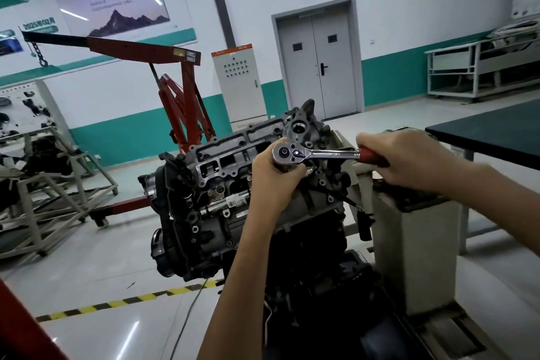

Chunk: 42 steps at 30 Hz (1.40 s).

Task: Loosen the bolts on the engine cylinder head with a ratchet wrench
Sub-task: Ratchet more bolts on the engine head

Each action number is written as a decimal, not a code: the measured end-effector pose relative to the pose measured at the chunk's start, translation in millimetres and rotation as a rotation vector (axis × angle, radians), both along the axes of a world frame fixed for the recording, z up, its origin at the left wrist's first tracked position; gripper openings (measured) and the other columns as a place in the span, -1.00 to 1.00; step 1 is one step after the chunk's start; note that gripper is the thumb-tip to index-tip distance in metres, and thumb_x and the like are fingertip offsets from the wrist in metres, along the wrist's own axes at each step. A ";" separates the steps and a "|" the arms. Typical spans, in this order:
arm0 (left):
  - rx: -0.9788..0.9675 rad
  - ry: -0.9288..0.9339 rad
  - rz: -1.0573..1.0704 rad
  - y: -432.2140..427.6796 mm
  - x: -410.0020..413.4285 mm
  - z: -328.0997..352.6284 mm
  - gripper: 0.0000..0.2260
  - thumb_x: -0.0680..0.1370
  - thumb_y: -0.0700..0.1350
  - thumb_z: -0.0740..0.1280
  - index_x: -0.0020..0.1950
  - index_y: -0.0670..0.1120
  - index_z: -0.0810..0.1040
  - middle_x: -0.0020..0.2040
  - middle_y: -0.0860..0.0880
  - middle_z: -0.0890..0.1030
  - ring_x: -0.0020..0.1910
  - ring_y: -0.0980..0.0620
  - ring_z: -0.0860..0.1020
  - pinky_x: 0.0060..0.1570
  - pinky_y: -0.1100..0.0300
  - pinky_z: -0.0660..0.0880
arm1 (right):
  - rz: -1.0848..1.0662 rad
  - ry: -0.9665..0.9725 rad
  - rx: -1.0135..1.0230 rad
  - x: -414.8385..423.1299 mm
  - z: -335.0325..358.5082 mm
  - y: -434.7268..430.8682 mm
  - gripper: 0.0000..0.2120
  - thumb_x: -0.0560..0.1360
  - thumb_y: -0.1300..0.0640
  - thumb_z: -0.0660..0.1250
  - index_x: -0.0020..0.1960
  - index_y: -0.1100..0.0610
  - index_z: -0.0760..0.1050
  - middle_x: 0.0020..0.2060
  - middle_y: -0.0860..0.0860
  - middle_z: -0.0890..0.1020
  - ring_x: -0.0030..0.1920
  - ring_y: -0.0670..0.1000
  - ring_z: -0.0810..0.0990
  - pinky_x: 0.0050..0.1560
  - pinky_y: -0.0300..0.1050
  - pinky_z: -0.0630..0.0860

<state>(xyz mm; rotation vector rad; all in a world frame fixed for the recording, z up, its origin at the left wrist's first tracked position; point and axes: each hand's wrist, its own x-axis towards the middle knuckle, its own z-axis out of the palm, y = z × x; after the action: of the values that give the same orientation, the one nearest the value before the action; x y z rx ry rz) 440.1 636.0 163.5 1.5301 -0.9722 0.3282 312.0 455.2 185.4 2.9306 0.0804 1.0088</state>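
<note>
A grey engine cylinder head (222,161) sits tilted on top of a dark engine block in the middle of the view. A chrome ratchet wrench (315,153) with a red handle lies level over the head's right end. My left hand (274,175) is curled under the ratchet's round head and grips the socket below it, which is hidden by my fingers. My right hand (400,155) grips the red handle at the right. Several small bolts (322,182) show on the head's near flange.
A red engine hoist (181,90) stands behind the engine at the left. A beige stand (415,248) is close on the right, and a dark-topped table (496,128) beyond it. Metal frames with parts fill the far left. Yellow-black tape crosses the floor.
</note>
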 end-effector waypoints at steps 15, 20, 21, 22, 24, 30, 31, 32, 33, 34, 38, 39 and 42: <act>-0.052 -0.079 0.017 -7.6 -5.2 -2.1 -0.61 0.37 -0.45 0.35 -0.35 -0.02 0.27 -0.43 0.10 0.31 -0.44 0.21 0.26 -0.39 0.31 0.28 | 0.157 -0.027 0.937 3.0 -105.2 129.5 -0.70 0.33 0.33 0.36 -0.10 0.02 0.36 -0.44 -0.09 0.45 -0.45 -0.23 0.49 -0.49 -0.50 0.30; -0.016 -0.072 -0.003 -8.2 0.6 0.4 -0.60 0.35 -0.45 0.34 -0.40 0.03 0.32 -0.48 0.14 0.38 -0.45 0.20 0.29 -0.41 0.30 0.27 | 0.025 0.091 0.356 -10.0 -63.0 35.3 -0.66 0.34 0.33 0.38 0.08 0.14 0.45 -0.41 -0.18 0.40 -0.47 -0.21 0.43 -0.43 -0.36 0.39; -0.006 -0.070 -0.023 -7.5 1.6 0.9 -0.59 0.35 -0.45 0.36 -0.40 0.05 0.35 -0.49 0.16 0.41 -0.46 0.22 0.31 -0.40 0.33 0.28 | 0.005 0.088 0.227 -9.6 -46.5 18.4 -0.68 0.35 0.32 0.38 0.07 0.14 0.46 -0.41 -0.18 0.40 -0.46 -0.21 0.44 -0.44 -0.38 0.38; 0.006 -0.070 -0.038 -6.2 2.5 1.3 -0.58 0.35 -0.44 0.37 -0.39 0.08 0.38 -0.48 0.18 0.44 -0.46 0.24 0.33 -0.39 0.35 0.29 | -0.012 0.070 0.127 -7.7 -29.5 5.7 -0.74 0.35 0.31 0.37 0.01 0.13 0.46 -0.42 -0.18 0.40 -0.46 -0.19 0.43 -0.42 -0.40 0.33; 0.034 -0.058 -0.041 -3.0 2.9 2.8 -0.59 0.36 -0.43 0.38 -0.35 0.10 0.43 -0.47 0.21 0.48 -0.47 0.25 0.37 -0.37 0.35 0.33 | -0.030 0.028 0.012 -1.9 -4.0 -4.3 -0.80 0.34 0.29 0.36 -0.10 0.10 0.43 -0.45 -0.19 0.35 -0.47 -0.13 0.37 -0.42 -0.33 0.24; 0.044 -0.185 -0.017 8.1 -2.5 -1.8 -0.81 0.39 -0.29 0.39 -0.19 -0.02 0.48 -0.31 0.18 0.52 -0.32 0.20 0.46 -0.24 0.33 0.42 | 0.024 0.100 0.363 -6.3 -55.6 32.2 -0.74 0.37 0.29 0.35 0.01 0.09 0.42 -0.39 -0.09 0.49 -0.44 -0.16 0.49 -0.42 -0.24 0.50; 0.038 -0.206 0.000 6.8 -3.2 -2.1 -0.82 0.39 -0.31 0.41 -0.15 -0.06 0.49 -0.28 0.15 0.53 -0.28 0.20 0.47 -0.20 0.34 0.42 | 0.061 0.095 0.503 -8.8 -68.6 49.4 -0.73 0.35 0.29 0.36 -0.06 0.02 0.38 -0.41 -0.07 0.50 -0.46 -0.13 0.50 -0.40 -0.24 0.51; 0.035 -0.212 0.018 4.3 -3.9 -1.8 -0.80 0.39 -0.35 0.41 -0.13 -0.10 0.50 -0.26 0.13 0.53 -0.26 0.22 0.47 -0.18 0.36 0.42 | 0.097 0.045 0.632 -9.7 -79.2 68.6 -0.68 0.32 0.30 0.37 -0.13 -0.04 0.34 -0.46 -0.08 0.47 -0.47 -0.14 0.50 -0.41 -0.31 0.48; 0.035 -0.205 0.030 1.1 -5.1 -1.5 -0.79 0.39 -0.39 0.39 -0.14 -0.11 0.49 -0.27 0.12 0.52 -0.28 0.23 0.46 -0.20 0.39 0.41 | 0.113 -0.019 0.751 -8.7 -88.3 89.3 -0.65 0.31 0.32 0.37 -0.17 -0.06 0.30 -0.50 -0.09 0.44 -0.47 -0.18 0.50 -0.46 -0.43 0.39; 0.034 -0.186 0.038 -2.0 -6.7 -1.1 -0.76 0.39 -0.41 0.38 -0.18 -0.10 0.47 -0.30 0.10 0.50 -0.32 0.25 0.44 -0.24 0.42 0.38 | 0.124 -0.065 0.858 -5.6 -96.3 109.1 -0.63 0.31 0.34 0.37 -0.20 -0.06 0.29 -0.51 -0.10 0.42 -0.47 -0.22 0.50 -0.52 -0.50 0.31; -0.043 -0.083 0.029 -6.4 -8.4 -2.7 -0.62 0.38 -0.45 0.34 -0.31 0.01 0.31 -0.40 0.10 0.33 -0.45 0.23 0.27 -0.39 0.41 0.28 | 0.180 -0.105 1.013 8.5 -110.4 149.0 -0.60 0.33 0.36 0.34 -0.24 -0.10 0.26 -0.49 -0.10 0.42 -0.48 -0.20 0.49 -0.54 -0.48 0.28; -0.047 -0.073 0.024 -6.4 -7.9 -3.0 -0.61 0.39 -0.45 0.34 -0.32 0.01 0.30 -0.41 0.10 0.31 -0.45 0.23 0.25 -0.39 0.38 0.27 | 0.176 -0.093 0.995 7.4 -109.2 142.6 -0.61 0.32 0.36 0.34 -0.22 -0.10 0.27 -0.49 -0.11 0.41 -0.47 -0.22 0.48 -0.53 -0.49 0.28; -0.029 -0.034 0.037 -8.2 -3.3 -2.1 -0.62 0.38 -0.47 0.33 -0.36 -0.01 0.33 -0.43 0.09 0.35 -0.44 0.19 0.28 -0.38 0.25 0.31 | 0.110 -0.003 0.761 -3.4 -98.0 95.1 -0.72 0.31 0.34 0.35 -0.06 0.08 0.41 -0.48 -0.15 0.40 -0.52 -0.20 0.45 -0.48 -0.52 0.28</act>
<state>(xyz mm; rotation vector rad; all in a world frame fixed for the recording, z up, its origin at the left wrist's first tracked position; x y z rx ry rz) 436.7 627.8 161.4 1.5214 -0.9626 0.3940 308.6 550.2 87.4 3.6276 -0.1904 1.2907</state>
